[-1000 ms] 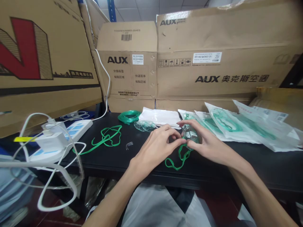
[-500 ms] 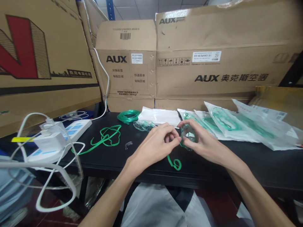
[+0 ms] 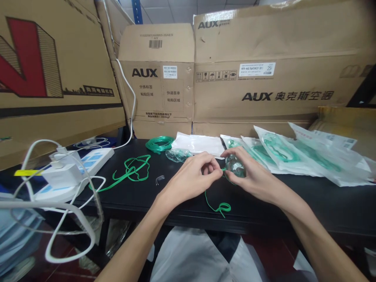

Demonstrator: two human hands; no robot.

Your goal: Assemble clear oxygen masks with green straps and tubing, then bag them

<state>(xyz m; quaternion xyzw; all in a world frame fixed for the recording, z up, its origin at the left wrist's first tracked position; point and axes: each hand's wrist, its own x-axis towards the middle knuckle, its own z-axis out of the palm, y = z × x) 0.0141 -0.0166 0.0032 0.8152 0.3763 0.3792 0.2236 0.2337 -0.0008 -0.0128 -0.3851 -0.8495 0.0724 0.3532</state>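
Observation:
My right hand [image 3: 258,178] curls around a clear plastic mask [image 3: 235,166], thumb below and fingers over the top. Beside it my left hand [image 3: 190,176] pinches a green elastic strap [image 3: 223,207] at the mask's left edge. The strap's loose end hangs below the left hand and curls near the table's front. Fingers partly cover the spot where strap and mask meet. Several more clear masks [image 3: 178,155] lie just behind my left hand. Further left is a tangle of loose green straps [image 3: 132,172], with a few small thin pieces [image 3: 160,179] nearby.
Coiled green tubing [image 3: 160,145] and a white paper pouch [image 3: 199,145] lie at the back. Several filled clear-and-white packets [image 3: 279,150] stand at the right. A white power strip [image 3: 95,158] with looping cables [image 3: 70,211] occupies the left. Cardboard boxes [image 3: 264,105] wall off the table [image 3: 129,209].
The strap has drawn out slightly between the left fingers and the mask. Its hanging end has twisted and shifted a little right. The mask has turned slightly in my right hand.

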